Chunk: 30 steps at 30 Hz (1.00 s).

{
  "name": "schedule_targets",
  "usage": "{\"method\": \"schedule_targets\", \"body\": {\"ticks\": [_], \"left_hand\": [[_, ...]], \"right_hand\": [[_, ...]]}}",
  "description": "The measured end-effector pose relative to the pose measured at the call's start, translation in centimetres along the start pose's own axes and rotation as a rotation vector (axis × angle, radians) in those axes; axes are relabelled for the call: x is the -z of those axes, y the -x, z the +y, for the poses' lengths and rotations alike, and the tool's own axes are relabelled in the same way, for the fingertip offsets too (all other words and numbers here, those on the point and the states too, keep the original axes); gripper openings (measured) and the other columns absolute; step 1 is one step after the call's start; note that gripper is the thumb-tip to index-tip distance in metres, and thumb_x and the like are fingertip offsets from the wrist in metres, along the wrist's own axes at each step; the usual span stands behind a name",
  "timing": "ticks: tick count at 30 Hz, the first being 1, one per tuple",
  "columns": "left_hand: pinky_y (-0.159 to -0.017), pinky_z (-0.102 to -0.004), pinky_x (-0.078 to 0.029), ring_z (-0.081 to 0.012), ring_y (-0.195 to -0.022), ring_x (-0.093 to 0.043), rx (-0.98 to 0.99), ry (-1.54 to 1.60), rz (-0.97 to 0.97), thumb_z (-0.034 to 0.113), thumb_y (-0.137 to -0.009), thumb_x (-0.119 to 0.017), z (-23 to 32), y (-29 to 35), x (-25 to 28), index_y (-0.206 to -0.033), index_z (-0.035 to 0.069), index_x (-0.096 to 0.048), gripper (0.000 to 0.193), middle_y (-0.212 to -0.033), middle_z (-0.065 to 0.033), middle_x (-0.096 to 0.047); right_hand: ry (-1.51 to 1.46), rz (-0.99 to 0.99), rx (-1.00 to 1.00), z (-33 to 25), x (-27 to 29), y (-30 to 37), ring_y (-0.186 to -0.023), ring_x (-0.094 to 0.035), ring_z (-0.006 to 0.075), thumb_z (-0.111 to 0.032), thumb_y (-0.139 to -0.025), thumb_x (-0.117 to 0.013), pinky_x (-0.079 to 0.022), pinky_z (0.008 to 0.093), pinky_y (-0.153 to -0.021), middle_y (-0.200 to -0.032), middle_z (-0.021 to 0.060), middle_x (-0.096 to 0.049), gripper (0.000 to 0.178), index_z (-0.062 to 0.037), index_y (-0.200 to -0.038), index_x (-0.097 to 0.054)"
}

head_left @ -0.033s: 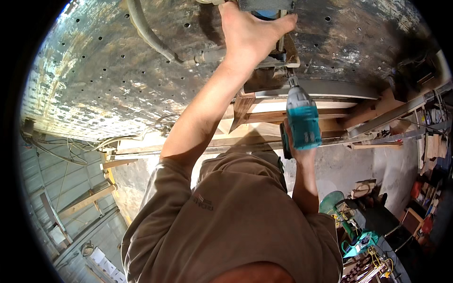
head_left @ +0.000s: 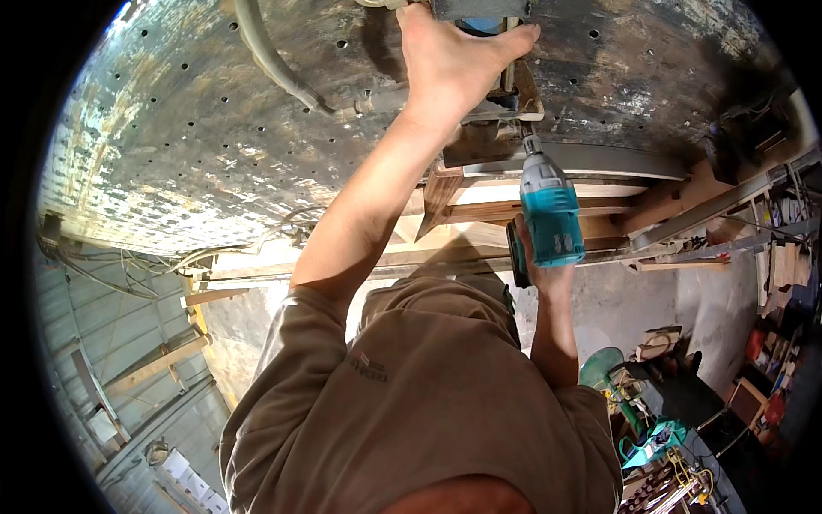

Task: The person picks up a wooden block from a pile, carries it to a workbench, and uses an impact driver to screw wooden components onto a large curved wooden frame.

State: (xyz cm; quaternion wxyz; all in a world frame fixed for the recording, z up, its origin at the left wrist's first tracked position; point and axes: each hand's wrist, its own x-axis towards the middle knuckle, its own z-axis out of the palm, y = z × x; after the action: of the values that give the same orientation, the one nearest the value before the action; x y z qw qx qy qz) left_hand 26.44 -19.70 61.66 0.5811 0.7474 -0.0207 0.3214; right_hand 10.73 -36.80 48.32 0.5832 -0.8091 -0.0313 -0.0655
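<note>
My right hand [head_left: 548, 271] is wrapped round the grip of a teal and grey cordless drill [head_left: 552, 214], partly hidden beneath its body. The drill points away from me, and its tip [head_left: 527, 130] reaches the near edge of a small wooden piece [head_left: 533, 110]; whether they touch I cannot make out. My left hand [head_left: 454, 64] spans a dark grey block [head_left: 484, 8] with a blue part under it, at the top edge of the view. Its thumb stretches along the right side, while the other fingers are mostly cut off or hidden.
A worn, dark tabletop [head_left: 257, 111] dotted with holes spreads across the far side. On it lies a thick grey hose [head_left: 265, 60]. Wooden beams [head_left: 548, 208] run below its near edge. Tools and a green machine [head_left: 629, 411] stand at the lower right.
The drill has shifted very slightly away from me. My left hand and the block look unmoved.
</note>
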Motion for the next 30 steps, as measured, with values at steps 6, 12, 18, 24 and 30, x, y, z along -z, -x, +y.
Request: {"method": "schedule_targets", "body": {"ticks": [6, 12, 18, 24, 30], "left_hand": [[-0.079, -0.0368, -0.048, -0.0269, -0.086, -0.059, -0.124, -0.110, -0.013, 0.020, -0.060, -0.087, 0.9, 0.9, 2.5, -0.105, -0.004, -0.055, 0.060, -0.096, -0.0162, -0.061], [-0.068, -0.0236, -0.042, -0.0128, -0.073, -0.049, -0.089, -0.149, 0.065, 0.021, -0.086, -0.065, -2.8, 6.3, 5.1, -0.116, -0.006, -0.050, 0.044, -0.087, -0.0069, -0.057], [-0.058, -0.0240, -0.044, -0.0113, -0.062, -0.053, 0.879, 0.931, -0.233, 0.012, -0.093, -0.054, -3.4, 16.2, 12.2, -0.127, 0.003, -0.045, 0.036, -0.089, -0.0095, -0.062], [-0.049, -0.0235, -0.039, -0.0099, -0.056, -0.047, 1.010, 0.917, -0.502, 0.016, -0.087, -0.064, -7.1, 17.8, 17.8, -0.111, -0.001, -0.062, 0.029, -0.082, -0.0060, -0.064], [-0.046, -0.0225, -0.034, -0.0080, -0.053, -0.046, 0.839, 0.651, -0.998, 0.021, -0.088, -0.064, -8.5, 15.2, 21.8, -0.105, -0.005, -0.065, 0.031, -0.067, -0.0047, -0.060]], "right_hand": [[0.016, 0.085, 0.067, -0.6, 0.7, 4.6, -0.067, -0.053, 0.0115, -0.008, -0.085, -0.063, -0.045, 0.0282, -0.062, -0.076, 0.0029, -0.058, 0.014, -0.0039, -0.097, -0.060], [-0.272, -0.034, -0.153, -3.6, 2.5, 8.3, -0.104, -0.053, 0.0163, -0.004, -0.082, -0.063, -0.046, 0.0271, -0.084, -0.111, 0.0109, -0.056, 0.055, -0.0065, -0.133, -0.041], [-0.620, -0.232, -0.266, -1.9, 1.4, 10.9, -0.115, -0.051, 0.0200, -0.007, -0.082, -0.060, -0.047, 0.0323, -0.094, -0.130, 0.0126, -0.047, 0.069, -0.0082, -0.142, -0.027], [-0.074, -0.458, -0.173, -6.1, -0.3, 11.0, -0.111, -0.055, 0.0223, -0.041, -0.095, -0.039, -0.048, 0.0345, -0.093, -0.128, 0.0132, -0.051, 0.057, -0.0046, -0.138, -0.035], [-0.584, -0.543, -0.399, -4.1, 0.1, 12.5, -0.110, -0.054, 0.0171, -0.038, -0.092, -0.046, -0.046, 0.0296, -0.092, -0.125, 0.0115, -0.054, 0.059, -0.0012, -0.137, -0.036]]}}
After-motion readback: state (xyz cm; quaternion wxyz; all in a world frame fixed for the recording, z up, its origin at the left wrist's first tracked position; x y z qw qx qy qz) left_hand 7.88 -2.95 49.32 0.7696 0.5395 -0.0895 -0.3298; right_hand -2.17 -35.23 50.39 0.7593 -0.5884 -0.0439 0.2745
